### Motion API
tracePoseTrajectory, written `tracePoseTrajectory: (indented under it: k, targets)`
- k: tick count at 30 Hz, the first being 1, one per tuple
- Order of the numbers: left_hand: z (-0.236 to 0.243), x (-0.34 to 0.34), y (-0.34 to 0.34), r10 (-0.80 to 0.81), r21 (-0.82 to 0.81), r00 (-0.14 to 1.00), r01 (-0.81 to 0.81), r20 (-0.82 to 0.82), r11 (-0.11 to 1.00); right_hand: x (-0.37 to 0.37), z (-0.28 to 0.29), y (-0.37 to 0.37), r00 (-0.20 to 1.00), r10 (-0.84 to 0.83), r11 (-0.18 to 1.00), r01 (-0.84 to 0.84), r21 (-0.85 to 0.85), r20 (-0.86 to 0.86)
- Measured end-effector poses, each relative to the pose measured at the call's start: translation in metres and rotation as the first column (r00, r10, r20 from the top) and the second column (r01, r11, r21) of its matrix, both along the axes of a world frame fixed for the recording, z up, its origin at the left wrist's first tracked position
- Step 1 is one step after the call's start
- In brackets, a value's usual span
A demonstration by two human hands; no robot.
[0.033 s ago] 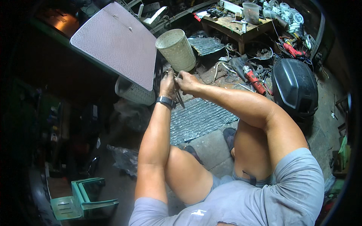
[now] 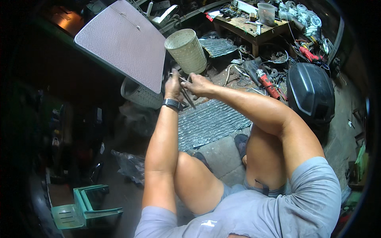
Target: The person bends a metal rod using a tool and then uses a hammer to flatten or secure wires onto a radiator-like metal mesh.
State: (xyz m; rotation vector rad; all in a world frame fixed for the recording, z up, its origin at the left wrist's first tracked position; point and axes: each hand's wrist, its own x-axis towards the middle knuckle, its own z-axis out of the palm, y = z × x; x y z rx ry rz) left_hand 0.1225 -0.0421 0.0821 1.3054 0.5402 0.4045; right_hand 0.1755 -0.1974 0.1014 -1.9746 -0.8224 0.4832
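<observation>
Below the cream perforated cylinder [image 2: 186, 50], both hands meet over a cluttered workshop floor. Left hand [image 2: 173, 85], dark watch at the wrist, has its grip closed round thin metal rods [image 2: 185, 94] that slant down toward the corrugated metal sheet [image 2: 210, 123]. Right hand [image 2: 198, 84] sits just beside it, fingers pinched on the upper ends of the same rods; exact no. of rods can't be told. Cylinder stands tilted, open mouth up, just above the hands and touching neither as far as the view shows. Left of the cylinder, a large grey-pink panel [image 2: 123, 41] leans at an angle; under its lower edge lies a second perforated drum [image 2: 139, 95] on its side. Right of the cylinder: a wooden worktop [image 2: 254, 29] w/ a clear plastic tub and small parts, then a red angle grinder [image 2: 266, 82] on the floor and a black engine cover [image 2: 311, 93] further right. Well below the cylinder, near the lower left rim, a green plastic stool [image 2: 85, 206] lies tipped over. Person is seated low, knees up, grey shirt, feet by the corrugated sheet.
</observation>
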Motion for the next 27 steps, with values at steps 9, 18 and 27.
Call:
tracePoseTrajectory:
  k: [9, 18, 27]
  targets:
    - [0.036, -0.011, 0.019, 0.378, -0.375, 0.882, -0.26, 0.283, 0.89, -0.03, -0.006, 0.014, 0.947, 0.23, 0.973, -0.221, 0.067, -0.225]
    - [0.025, -0.062, 0.06, 0.057, -0.002, 0.996, -0.057, 0.068, 0.998, 0.002, -0.023, 0.014, 0.861, 0.407, 0.903, -0.429, -0.005, -0.306]
    - [-0.268, -0.331, 0.115, 0.296, 0.569, 0.491, 0.632, -0.819, 0.525, 0.205, -0.265, -0.113, 0.838, 0.501, 0.578, -0.135, -0.805, 0.219]
